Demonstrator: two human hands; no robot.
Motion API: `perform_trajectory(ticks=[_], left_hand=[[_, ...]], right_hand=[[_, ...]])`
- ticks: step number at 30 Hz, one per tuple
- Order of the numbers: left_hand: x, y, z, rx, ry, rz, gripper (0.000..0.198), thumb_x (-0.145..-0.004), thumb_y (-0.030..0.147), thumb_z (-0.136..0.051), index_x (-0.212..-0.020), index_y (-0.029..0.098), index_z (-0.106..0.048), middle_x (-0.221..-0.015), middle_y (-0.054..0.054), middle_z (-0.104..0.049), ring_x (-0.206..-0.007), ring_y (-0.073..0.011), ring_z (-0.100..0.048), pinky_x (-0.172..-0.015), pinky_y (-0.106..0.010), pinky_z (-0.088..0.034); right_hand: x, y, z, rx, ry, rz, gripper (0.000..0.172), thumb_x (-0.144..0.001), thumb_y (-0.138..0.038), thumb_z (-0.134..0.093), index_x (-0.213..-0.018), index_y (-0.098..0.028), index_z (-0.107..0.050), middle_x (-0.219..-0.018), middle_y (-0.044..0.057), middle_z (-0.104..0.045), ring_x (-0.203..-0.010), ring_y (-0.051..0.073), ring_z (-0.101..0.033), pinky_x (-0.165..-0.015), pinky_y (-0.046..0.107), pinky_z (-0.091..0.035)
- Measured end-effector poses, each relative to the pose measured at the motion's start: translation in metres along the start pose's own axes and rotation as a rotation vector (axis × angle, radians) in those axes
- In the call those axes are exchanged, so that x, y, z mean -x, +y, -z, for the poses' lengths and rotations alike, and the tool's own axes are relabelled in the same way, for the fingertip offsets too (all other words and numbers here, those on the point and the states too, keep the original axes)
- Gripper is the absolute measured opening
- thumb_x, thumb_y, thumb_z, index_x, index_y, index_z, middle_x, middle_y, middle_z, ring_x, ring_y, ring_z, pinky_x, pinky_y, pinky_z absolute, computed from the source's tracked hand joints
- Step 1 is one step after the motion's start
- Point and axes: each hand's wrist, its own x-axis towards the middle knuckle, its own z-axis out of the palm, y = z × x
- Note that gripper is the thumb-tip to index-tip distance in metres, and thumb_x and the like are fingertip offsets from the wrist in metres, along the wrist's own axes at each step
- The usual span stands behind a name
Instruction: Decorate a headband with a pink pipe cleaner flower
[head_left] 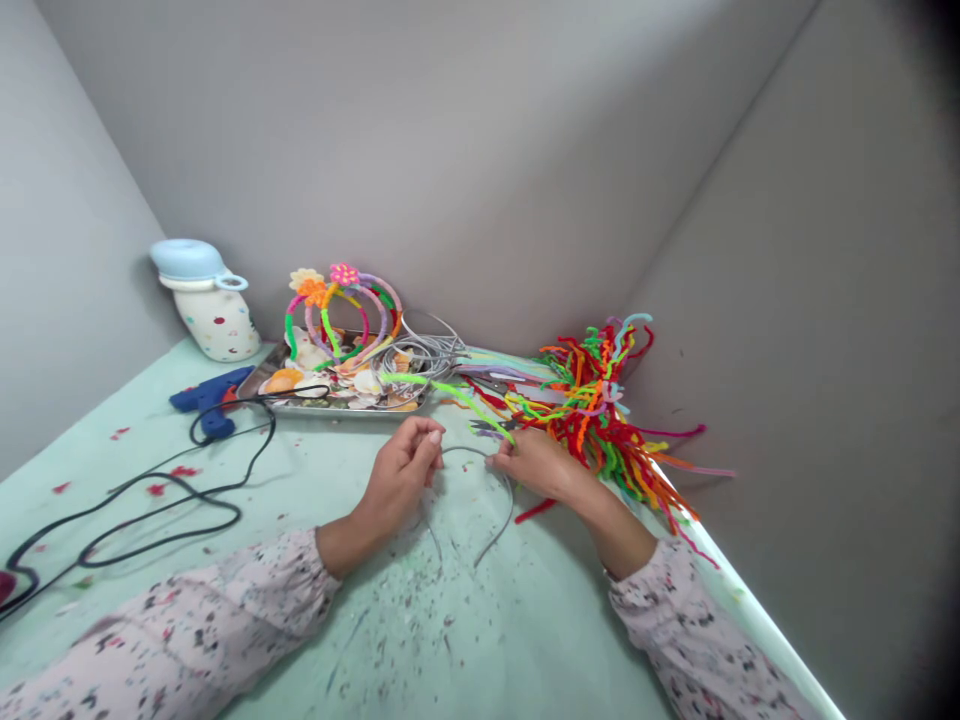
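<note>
A thin grey headband hoop [511, 508] is held between my two hands, its open ends pointing down toward me. My left hand [397, 475] is closed on its left side, thumb against curled fingers. On the upper right of the hoop my right hand [541, 466] pinches. A lime-green pipe cleaner [457, 390] runs from the right fingers up and left toward a metal tray [352, 411]. Whether it touches the hoop is hidden by the fingers. Just behind my right hand lies a dark-bladed tool [487, 427], partly covered.
Several finished colourful headbands [390, 300], shells [300, 385] and bare grey hoops [431, 355] fill the tray. A heap of pipe cleaners [600, 420] lies right, against the wall. Leftward are a blue glue gun [214, 393], its looping black cord [217, 492] and a white bottle [217, 320].
</note>
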Motion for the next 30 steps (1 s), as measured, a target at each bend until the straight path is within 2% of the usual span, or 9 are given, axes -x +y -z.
perform_trajectory(ticks=[8,13,16,19,23,30], left_hand=[[0.001,0.002,0.001,0.022,0.027,-0.005,0.023,-0.088,0.041,-0.050,-0.094,0.019,-0.053,-0.065,0.004,-0.053,-0.051,-0.0081,-0.043,-0.050,-0.019,-0.036],[0.000,0.003,0.002,0.048,0.158,-0.073,0.020,-0.088,0.038,-0.050,-0.099,0.021,-0.050,-0.069,0.004,-0.051,-0.057,-0.0093,-0.044,-0.055,-0.020,-0.038],[0.000,0.002,0.002,0.025,0.190,-0.110,0.020,-0.088,0.036,-0.050,-0.101,0.021,-0.049,-0.073,0.004,-0.049,-0.060,-0.0095,-0.045,-0.057,-0.021,-0.038],[0.003,0.001,0.001,0.008,0.063,-0.079,0.020,-0.086,0.035,-0.053,-0.098,0.019,-0.050,-0.074,0.003,-0.048,-0.061,-0.0095,-0.046,-0.058,-0.021,-0.039],[0.006,0.000,-0.001,-0.028,-0.128,-0.029,0.021,-0.084,0.033,-0.057,-0.098,0.018,-0.054,-0.076,0.001,-0.052,-0.062,-0.0102,-0.049,-0.059,-0.022,-0.041],[0.005,-0.004,0.000,-0.110,-0.162,-0.011,0.021,-0.083,0.034,-0.058,-0.094,0.016,-0.061,-0.074,0.000,-0.060,-0.063,-0.0113,-0.054,-0.060,-0.022,-0.043]], right_hand=[[0.002,0.000,0.001,-0.009,-0.032,-0.019,0.019,-0.071,-0.024,-0.060,-0.053,-0.017,-0.059,-0.051,0.001,-0.056,-0.049,0.012,-0.048,-0.048,0.024,-0.028],[-0.001,0.011,0.024,-0.077,0.044,-0.015,0.023,-0.077,-0.024,-0.048,-0.055,-0.017,-0.054,-0.052,-0.001,-0.053,-0.050,0.011,-0.048,-0.048,0.023,-0.030],[-0.001,0.014,0.034,-0.152,0.151,-0.024,0.027,-0.080,-0.028,-0.042,-0.057,-0.018,-0.051,-0.050,-0.002,-0.051,-0.046,0.011,-0.046,-0.046,0.023,-0.030],[-0.001,0.010,0.032,-0.282,0.275,-0.111,0.023,-0.078,-0.029,-0.045,-0.058,-0.019,-0.052,-0.047,-0.003,-0.052,-0.043,0.010,-0.046,-0.045,0.023,-0.031],[-0.003,0.004,0.020,-0.332,0.277,-0.174,0.023,-0.076,-0.029,-0.046,-0.057,-0.020,-0.052,-0.042,-0.003,-0.050,-0.038,0.011,-0.044,-0.042,0.023,-0.030],[-0.010,0.014,0.007,-0.376,0.256,-0.198,0.025,-0.079,-0.033,-0.046,-0.059,-0.019,-0.054,-0.042,-0.003,-0.051,-0.039,0.010,-0.044,-0.042,0.022,-0.030]])
